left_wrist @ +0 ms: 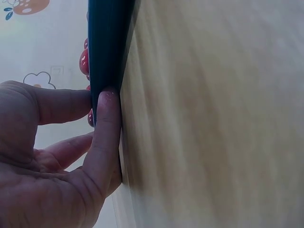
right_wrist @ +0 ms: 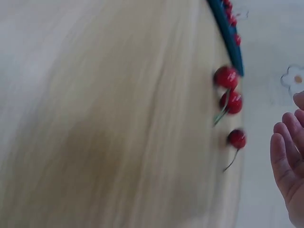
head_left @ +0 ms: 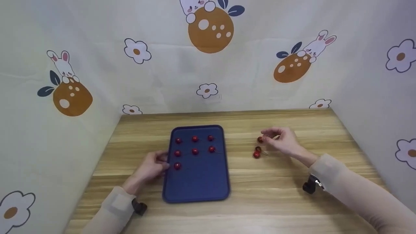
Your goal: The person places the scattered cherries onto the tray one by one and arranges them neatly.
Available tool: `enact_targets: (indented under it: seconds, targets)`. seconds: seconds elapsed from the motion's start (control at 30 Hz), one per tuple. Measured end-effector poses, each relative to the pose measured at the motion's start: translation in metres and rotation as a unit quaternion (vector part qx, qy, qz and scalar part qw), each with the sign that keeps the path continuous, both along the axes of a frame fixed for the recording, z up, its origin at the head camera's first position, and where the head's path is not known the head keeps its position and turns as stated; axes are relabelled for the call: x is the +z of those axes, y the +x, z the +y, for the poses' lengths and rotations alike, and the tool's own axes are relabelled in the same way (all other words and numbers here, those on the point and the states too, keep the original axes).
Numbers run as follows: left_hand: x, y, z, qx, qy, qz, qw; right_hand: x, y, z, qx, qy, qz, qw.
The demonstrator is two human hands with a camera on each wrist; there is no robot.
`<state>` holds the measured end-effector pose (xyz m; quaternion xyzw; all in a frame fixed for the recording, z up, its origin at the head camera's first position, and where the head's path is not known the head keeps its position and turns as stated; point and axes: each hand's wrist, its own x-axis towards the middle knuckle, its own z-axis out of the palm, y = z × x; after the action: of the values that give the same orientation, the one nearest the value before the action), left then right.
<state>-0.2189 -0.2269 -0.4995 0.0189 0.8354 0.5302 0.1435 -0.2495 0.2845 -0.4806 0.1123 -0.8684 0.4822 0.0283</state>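
My left hand [head_left: 154, 165] is at the left edge of a dark blue rectangular tray [head_left: 203, 187]. In the left wrist view, the thumb [left_wrist: 66, 104] reaches over the tray's rim and another finger [left_wrist: 107, 128] lies along its outer wall. Two rows of three red cherries fill the tray's far part, with one more cherry [head_left: 177, 165] below the left column. To the right of the tray, my right hand [head_left: 282, 140] hovers with parted, slightly bent fingers beside a single cherry [right_wrist: 237, 138] on the table. Two other cherries [head_left: 257, 154] sit close together, stems showing, nearer to me.
The wood-grain table [head_left: 273, 208] is bordered at the back and sides by pale cloth [head_left: 169, 78] printed with rabbits, oranges and flowers. A small black device [head_left: 139, 207] is on the left wrist, another black device [head_left: 310, 184] on the right.
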Motion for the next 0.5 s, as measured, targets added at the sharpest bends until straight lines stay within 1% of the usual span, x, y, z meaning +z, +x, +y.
enact_targets:
  seconds: [0.13,0.23,0.37,0.5]
  targets:
    - [-0.003,0.000,-0.001,-0.003,-0.002,0.009,0.9999,-0.015,-0.011,0.016,-0.036,0.043,0.003,0.9984]
    - [-0.004,0.000,-0.001,-0.005,-0.001,0.009,0.9999,-0.023,-0.017,0.025,-0.051,0.075,0.007,0.9958]
    - [-0.003,0.000,-0.001,-0.005,0.002,0.006,1.0000,-0.026,-0.020,0.030,-0.051,0.123,0.009,0.9911]
    - [-0.001,-0.001,-0.001,-0.002,0.005,0.001,1.0000,-0.027,-0.022,0.029,-0.042,0.157,-0.007,0.9867]
